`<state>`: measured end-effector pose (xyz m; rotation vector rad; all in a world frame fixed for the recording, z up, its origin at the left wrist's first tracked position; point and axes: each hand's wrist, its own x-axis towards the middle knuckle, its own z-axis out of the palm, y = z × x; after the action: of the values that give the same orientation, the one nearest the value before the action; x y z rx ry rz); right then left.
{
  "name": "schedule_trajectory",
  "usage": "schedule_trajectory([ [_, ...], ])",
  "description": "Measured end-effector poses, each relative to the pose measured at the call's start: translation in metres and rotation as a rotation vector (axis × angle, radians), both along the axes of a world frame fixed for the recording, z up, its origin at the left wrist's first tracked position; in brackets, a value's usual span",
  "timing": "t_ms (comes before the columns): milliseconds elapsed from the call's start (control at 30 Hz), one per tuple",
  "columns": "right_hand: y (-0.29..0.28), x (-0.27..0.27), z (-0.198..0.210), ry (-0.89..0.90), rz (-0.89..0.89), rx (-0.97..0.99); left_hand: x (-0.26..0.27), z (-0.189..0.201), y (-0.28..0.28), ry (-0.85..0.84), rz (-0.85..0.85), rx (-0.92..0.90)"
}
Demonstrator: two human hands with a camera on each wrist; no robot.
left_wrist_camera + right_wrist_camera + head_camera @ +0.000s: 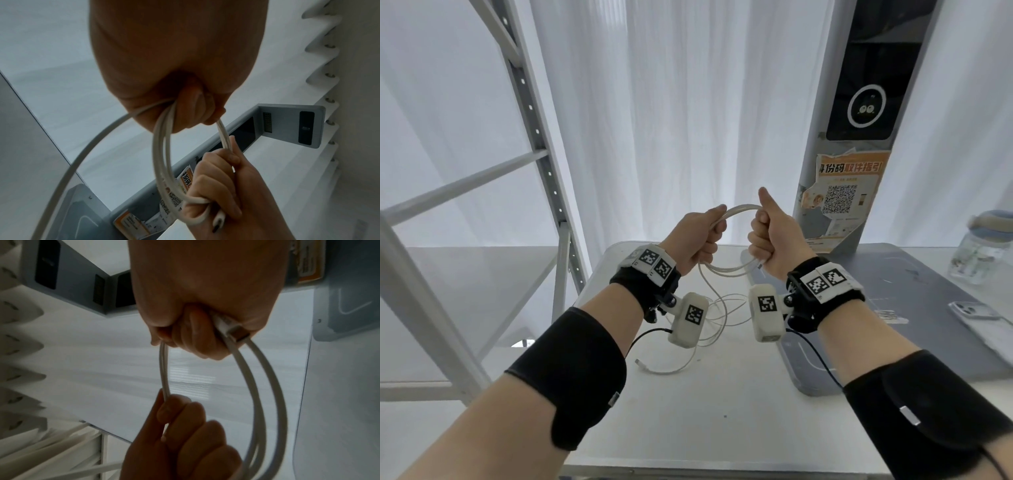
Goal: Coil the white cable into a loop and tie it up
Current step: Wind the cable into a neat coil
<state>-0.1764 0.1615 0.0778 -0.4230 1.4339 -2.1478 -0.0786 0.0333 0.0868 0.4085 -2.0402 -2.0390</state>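
Note:
The white cable (739,209) forms a small round coil held up in the air above the white table (705,411). My left hand (697,240) grips the coil's left side, fingers curled round the strands (162,146). My right hand (767,243) grips the right side with the thumb raised, and a connector (236,331) pokes out of that fist beside the strands (257,386). The loose remainder of the cable (717,308) hangs from the left hand and lies in loops on the table, ending in a plug (639,362) near the front.
A grey pad (893,274) covers the table's right part, with a phone (972,311) and a clear jar (983,250) on it. A tall grey kiosk post (866,120) stands behind. Metal shelving (534,154) is at the left; white curtains hang behind.

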Motion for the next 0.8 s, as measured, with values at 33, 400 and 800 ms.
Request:
schedule_trajectory([
  [33,0.001,-0.002,0.000,0.013,-0.004,0.028,0.000,-0.001,-0.001,-0.009,-0.002,-0.002],
  [400,0.007,-0.011,0.008,0.135,-0.055,0.197,0.004,0.006,-0.002,-0.029,-0.015,0.006],
  [800,0.006,-0.002,0.007,0.490,-0.097,0.435,0.012,0.007,-0.003,-0.041,0.023,-0.118],
])
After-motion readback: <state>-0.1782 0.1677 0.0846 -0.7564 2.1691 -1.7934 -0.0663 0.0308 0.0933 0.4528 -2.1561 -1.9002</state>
